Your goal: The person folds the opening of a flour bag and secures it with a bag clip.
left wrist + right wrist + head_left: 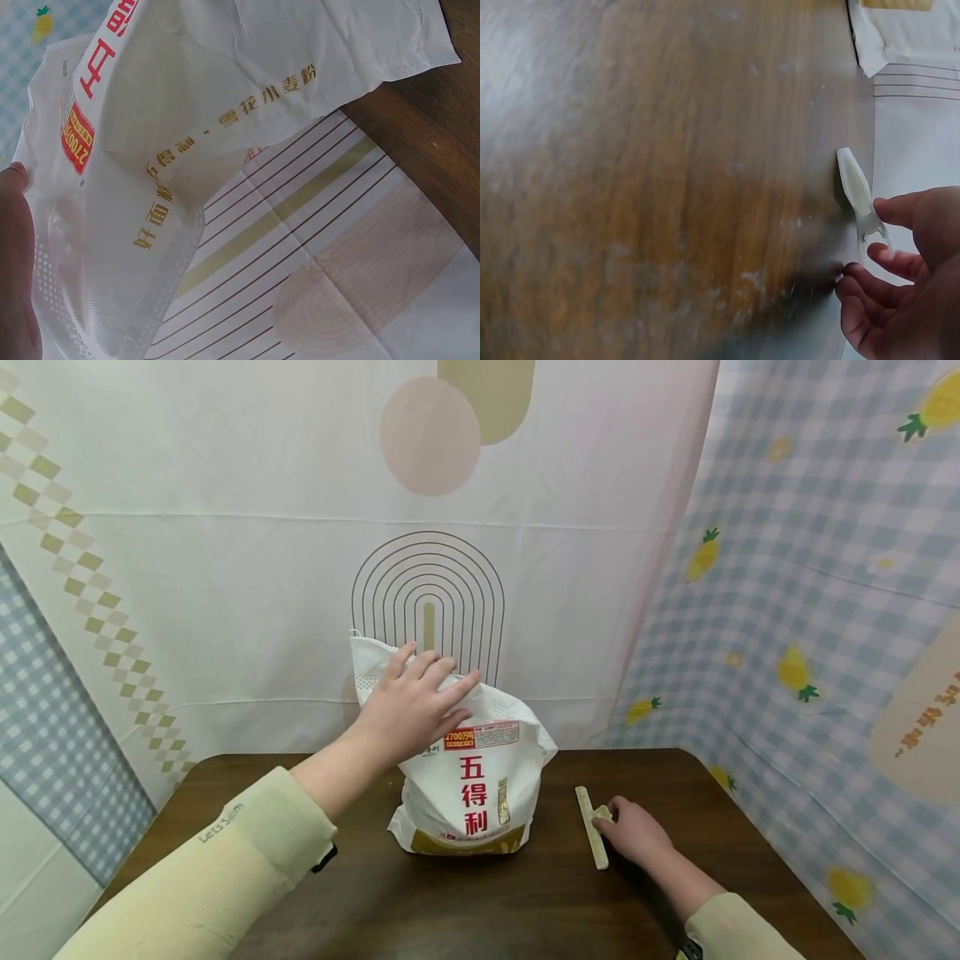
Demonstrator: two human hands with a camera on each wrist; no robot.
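Note:
A white flour bag point(498, 777) with red characters stands on the wooden table, its top slumped and peaked at the left. Across its upper front lies my left hand point(412, 706), fingers spread and fairly straight. In the left wrist view the thumb point(16, 217) is against the edge of the bag point(187, 97). To the right of the bag, my right hand point(637, 833) pinches the handle of a cream-coloured bag clip point(589, 827). The right wrist view shows the clip point(855, 187) end-on, with thumb and index finger at its handle.
The dark wooden table point(337, 902) carries the bag and clip. Behind it hangs a white patterned cloth point(247, 610). A blue checked cloth with pineapples point(757, 610) closes off the right side.

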